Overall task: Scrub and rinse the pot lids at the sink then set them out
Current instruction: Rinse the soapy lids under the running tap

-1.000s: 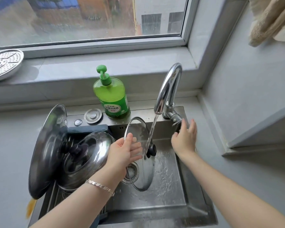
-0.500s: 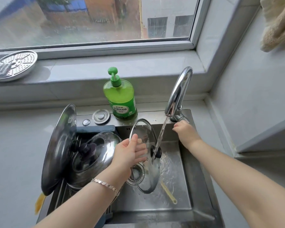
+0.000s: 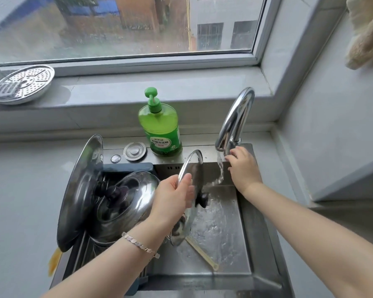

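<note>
Left of centre, a big lid [image 3: 80, 190] leans on edge at the left side of the sink [image 3: 258, 233], and a domed lid [image 3: 127, 203] is propped just beside it; I judge both are waiting their turn. At centre, my left hand [image 3: 172, 201] is clamped on the glass lid [image 3: 192, 168], with the thumb over the near rim and the fingers showing through the glass behind. This lid stands nearly on edge above the basin, its knob [image 3: 204, 200] facing right. Just to its right, the stream [image 3: 220, 171] from the tap [image 3: 235, 121] lands on the knob side. Right of centre, my right hand [image 3: 243, 168] is curled round the tap's base; the lever is hidden, so I presume it is setting the flow. Step in hand, by my assessment, is the rinse. I recommend a moderate flow to limit splash, and turning the lid by its rim so water sheets across both faces and around the knob. Wet glass is slippery, so it should stay low over the basin.
</note>
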Demonstrator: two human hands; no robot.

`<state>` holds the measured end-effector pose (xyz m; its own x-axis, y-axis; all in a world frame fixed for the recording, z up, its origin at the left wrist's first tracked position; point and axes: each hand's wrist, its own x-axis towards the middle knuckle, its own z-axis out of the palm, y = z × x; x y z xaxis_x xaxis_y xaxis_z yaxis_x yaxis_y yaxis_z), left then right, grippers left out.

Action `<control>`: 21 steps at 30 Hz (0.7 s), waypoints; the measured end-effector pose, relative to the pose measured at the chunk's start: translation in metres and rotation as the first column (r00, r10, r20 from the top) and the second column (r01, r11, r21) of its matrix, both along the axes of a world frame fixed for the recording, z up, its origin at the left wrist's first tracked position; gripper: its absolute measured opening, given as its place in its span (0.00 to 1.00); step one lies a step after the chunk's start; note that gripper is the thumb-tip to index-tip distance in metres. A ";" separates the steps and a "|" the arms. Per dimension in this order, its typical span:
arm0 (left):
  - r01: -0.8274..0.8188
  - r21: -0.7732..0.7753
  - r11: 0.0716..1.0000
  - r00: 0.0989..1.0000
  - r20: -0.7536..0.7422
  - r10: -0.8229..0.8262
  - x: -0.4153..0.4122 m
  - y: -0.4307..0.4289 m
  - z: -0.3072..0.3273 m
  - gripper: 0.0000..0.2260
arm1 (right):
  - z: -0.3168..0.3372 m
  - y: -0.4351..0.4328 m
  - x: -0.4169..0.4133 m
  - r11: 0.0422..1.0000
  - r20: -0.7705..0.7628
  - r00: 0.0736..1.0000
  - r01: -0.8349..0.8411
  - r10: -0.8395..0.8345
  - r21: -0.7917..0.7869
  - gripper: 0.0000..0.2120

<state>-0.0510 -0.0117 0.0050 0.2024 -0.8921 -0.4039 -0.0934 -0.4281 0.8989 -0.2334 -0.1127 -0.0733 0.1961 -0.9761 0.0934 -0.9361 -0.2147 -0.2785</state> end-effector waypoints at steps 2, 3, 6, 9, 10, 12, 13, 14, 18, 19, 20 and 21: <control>0.050 -0.077 0.996 0.976 0.217 -0.033 -0.004 0.006 0.005 0.18 | -0.008 0.018 -0.001 1.000 -0.012 1.000 -0.025 0.025 0.001 0.14; 0.061 -0.109 0.992 0.956 0.293 -0.027 -0.006 0.009 0.008 0.19 | -0.013 0.029 -0.002 0.999 -0.005 0.999 -0.037 0.037 0.024 0.14; 0.058 -0.159 0.986 0.929 0.371 0.006 -0.008 0.016 0.015 0.19 | -0.029 0.063 -0.005 0.996 -0.020 0.999 -0.033 0.034 0.086 0.12; -0.002 -0.151 0.988 0.957 0.286 0.046 -0.004 0.019 0.013 0.12 | -0.042 0.090 -0.005 0.982 -0.065 0.997 -0.033 0.046 0.188 0.14; -0.032 -0.137 0.990 0.964 0.258 0.067 -0.003 0.021 0.009 0.11 | -0.046 0.098 -0.003 0.967 -0.069 0.996 -0.039 0.058 0.253 0.15; -0.081 -0.096 0.992 0.973 0.210 0.100 -0.002 0.026 -0.003 0.12 | -0.057 0.112 0.004 0.896 -0.061 0.997 -0.016 0.048 0.443 0.17; -0.095 -0.075 0.993 0.975 0.196 0.108 -0.002 0.027 -0.011 0.13 | -0.065 0.118 0.009 0.836 -0.075 0.996 0.006 0.042 0.549 0.16; -0.100 -0.056 0.993 0.975 0.193 0.109 -0.003 0.029 -0.020 0.14 | -0.074 0.124 0.015 0.770 -0.096 0.994 0.022 0.052 0.638 0.13; -0.096 -0.038 0.995 0.973 0.208 0.102 -0.005 0.033 -0.061 0.20 | -0.124 0.139 0.042 0.612 -0.183 0.969 0.045 0.165 0.790 0.06; -0.093 -0.039 0.995 0.970 0.221 0.100 -0.005 0.035 -0.071 0.22 | -0.137 0.141 0.049 0.589 -0.198 0.965 0.062 0.170 0.806 0.08; -0.092 -0.047 0.995 0.968 0.228 0.100 -0.005 0.035 -0.080 0.22 | -0.152 0.141 0.054 0.567 -0.205 0.965 0.079 0.162 0.820 0.10; -0.092 -0.051 0.994 0.968 0.232 0.101 -0.005 0.034 -0.089 0.22 | -0.166 0.141 0.059 0.542 -0.208 0.966 0.094 0.153 0.835 0.13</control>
